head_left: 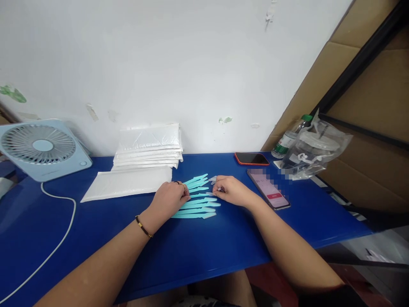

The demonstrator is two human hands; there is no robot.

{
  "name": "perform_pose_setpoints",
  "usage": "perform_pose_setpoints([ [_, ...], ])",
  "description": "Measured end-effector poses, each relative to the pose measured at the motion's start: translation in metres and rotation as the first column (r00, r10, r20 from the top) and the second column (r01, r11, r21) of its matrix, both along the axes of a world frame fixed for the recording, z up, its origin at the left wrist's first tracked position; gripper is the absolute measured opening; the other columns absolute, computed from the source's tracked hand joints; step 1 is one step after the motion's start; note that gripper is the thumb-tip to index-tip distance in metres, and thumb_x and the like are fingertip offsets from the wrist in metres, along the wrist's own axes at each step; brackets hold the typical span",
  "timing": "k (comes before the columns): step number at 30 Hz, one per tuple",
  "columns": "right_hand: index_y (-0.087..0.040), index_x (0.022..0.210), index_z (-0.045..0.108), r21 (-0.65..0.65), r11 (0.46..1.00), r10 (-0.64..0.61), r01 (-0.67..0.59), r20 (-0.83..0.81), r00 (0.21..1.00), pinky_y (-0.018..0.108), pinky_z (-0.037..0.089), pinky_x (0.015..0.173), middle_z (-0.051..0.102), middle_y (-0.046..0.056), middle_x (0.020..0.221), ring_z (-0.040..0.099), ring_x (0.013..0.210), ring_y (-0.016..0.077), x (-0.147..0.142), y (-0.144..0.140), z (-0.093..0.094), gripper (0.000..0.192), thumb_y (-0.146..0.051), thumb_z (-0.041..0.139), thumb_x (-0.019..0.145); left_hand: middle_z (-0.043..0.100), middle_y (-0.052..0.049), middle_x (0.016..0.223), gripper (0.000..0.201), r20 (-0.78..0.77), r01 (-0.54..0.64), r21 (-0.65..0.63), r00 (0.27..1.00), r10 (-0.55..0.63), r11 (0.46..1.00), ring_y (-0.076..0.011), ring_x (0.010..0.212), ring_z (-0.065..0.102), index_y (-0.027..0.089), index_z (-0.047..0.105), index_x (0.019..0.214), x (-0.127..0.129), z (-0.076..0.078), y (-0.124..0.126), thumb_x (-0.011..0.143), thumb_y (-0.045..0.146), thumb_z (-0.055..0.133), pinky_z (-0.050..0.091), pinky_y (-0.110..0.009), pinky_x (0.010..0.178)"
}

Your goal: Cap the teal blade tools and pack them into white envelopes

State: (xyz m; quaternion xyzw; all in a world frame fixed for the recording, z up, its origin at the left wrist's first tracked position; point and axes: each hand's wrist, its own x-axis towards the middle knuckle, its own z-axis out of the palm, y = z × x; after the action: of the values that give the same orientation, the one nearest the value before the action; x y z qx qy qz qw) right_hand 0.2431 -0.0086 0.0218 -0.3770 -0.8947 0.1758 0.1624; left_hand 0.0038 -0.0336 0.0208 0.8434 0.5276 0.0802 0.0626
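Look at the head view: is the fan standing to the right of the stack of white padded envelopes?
No. The fan stands at the table's left end, left of the stack of white padded envelopes.

The left hand (169, 198) covers the razors' (200, 204) handle ends; the lit phone's (268, 189) screen is blurred; the fan (41, 147) is cut off at left.
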Motion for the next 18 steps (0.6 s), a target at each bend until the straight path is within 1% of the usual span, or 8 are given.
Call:
perform_pose_setpoints([
  [4,-0.015,0.073,0.066,0.001,1.000,0.030,-0.030,-0.020,0.999,0.022,0.037,0.060,0.058,0.003,0.074,0.053,0.065,0.0111,-0.011,-0.002,-0.003,0.010,-0.015,0.058,0.078,0.065,-0.001,0.074,0.016,0.003,0.011,0.006,1.000,-0.011,1.000,-0.0162,0.069,0.059,0.020,0.065,0.073,0.002,-0.002,-0.001,0.080,0.028,0.052,0.039,-0.027,0.065],
  [7,-0.016,0.074,0.066,-0.006,0.999,0.044,-0.044,-0.049,0.998,0.022,0.038,0.060,0.059,0.002,0.074,0.053,0.066,0.0111,-0.011,-0.001,-0.002,0.010,-0.016,0.058,0.079,0.065,0.000,0.073,0.018,0.034,0.032,-0.022,0.999,-0.032,0.999,-0.0156,0.068,0.058,0.021,0.064,0.071,0.002,-0.001,-0.001,0.080,0.030,0.052,0.038,-0.027,0.063],
  [8,-0.016,0.075,0.067,-0.007,0.999,0.031,-0.031,-0.068,0.997,0.022,0.038,0.061,0.059,0.002,0.074,0.054,0.067,0.0111,-0.007,0.000,0.000,0.010,-0.016,0.058,0.079,0.064,0.000,0.073,0.019,0.053,0.034,-0.036,0.998,-0.032,0.999,-0.0154,0.067,0.058,0.021,0.064,0.072,0.001,-0.001,-0.001,0.081,0.032,0.052,0.038,-0.026,0.062],
  [10,-0.017,0.077,0.068,0.008,0.999,-0.051,0.052,-0.100,0.994,0.022,0.039,0.062,0.060,0.003,0.077,0.055,0.068,0.0115,0.004,0.003,0.003,0.012,-0.017,0.057,0.081,0.064,0.000,0.075,0.021,0.078,0.023,-0.036,0.997,-0.020,0.999,-0.0154,0.068,0.058,0.022,0.064,0.078,-0.001,0.001,0.000,0.082,0.038,0.051,0.037,-0.026,0.060],
  [12,-0.017,0.078,0.069,0.040,0.985,-0.163,0.168,-0.109,0.981,0.023,0.040,0.062,0.060,0.004,0.079,0.055,0.068,0.0119,0.018,0.007,0.005,0.013,-0.018,0.056,0.081,0.065,-0.001,0.082,0.024,0.061,-0.011,0.012,0.998,0.010,1.000,-0.0158,0.071,0.058,0.022,0.065,0.086,-0.004,0.002,0.001,0.083,0.039,0.048,0.038,-0.026,0.062],
  [13,-0.017,0.078,0.069,0.051,0.977,-0.202,0.208,-0.101,0.974,0.023,0.040,0.062,0.060,0.004,0.080,0.055,0.068,0.0121,0.025,0.010,0.006,0.012,-0.018,0.057,0.080,0.065,-0.002,0.086,0.024,0.042,-0.027,0.039,0.999,0.026,0.999,-0.0162,0.073,0.059,0.022,0.065,0.088,-0.006,0.002,0.002,0.084,0.038,0.048,0.038,-0.027,0.063],
  [15,-0.018,0.078,0.069,0.058,0.971,-0.227,0.231,-0.068,0.971,0.024,0.040,0.063,0.060,0.003,0.080,0.055,0.068,0.0123,0.032,0.013,0.004,0.009,-0.018,0.060,0.077,0.065,-0.003,0.091,0.024,0.008,-0.048,0.071,0.999,0.048,0.996,-0.0169,0.076,0.059,0.021,0.065,0.090,-0.008,0.001,0.005,0.084,0.036,0.048,0.039,-0.027,0.065],
  [18,-0.018,0.076,0.069,0.053,0.975,-0.214,0.215,-0.019,0.977,0.023,0.039,0.063,0.060,0.003,0.080,0.055,0.067,0.0121,0.031,0.016,-0.003,0.007,-0.021,0.063,0.075,0.065,-0.003,0.089,0.021,-0.018,-0.050,0.071,0.999,0.052,0.996,-0.0172,0.078,0.059,0.022,0.066,0.085,-0.009,-0.001,0.006,0.082,0.034,0.050,0.039,-0.027,0.066],
])
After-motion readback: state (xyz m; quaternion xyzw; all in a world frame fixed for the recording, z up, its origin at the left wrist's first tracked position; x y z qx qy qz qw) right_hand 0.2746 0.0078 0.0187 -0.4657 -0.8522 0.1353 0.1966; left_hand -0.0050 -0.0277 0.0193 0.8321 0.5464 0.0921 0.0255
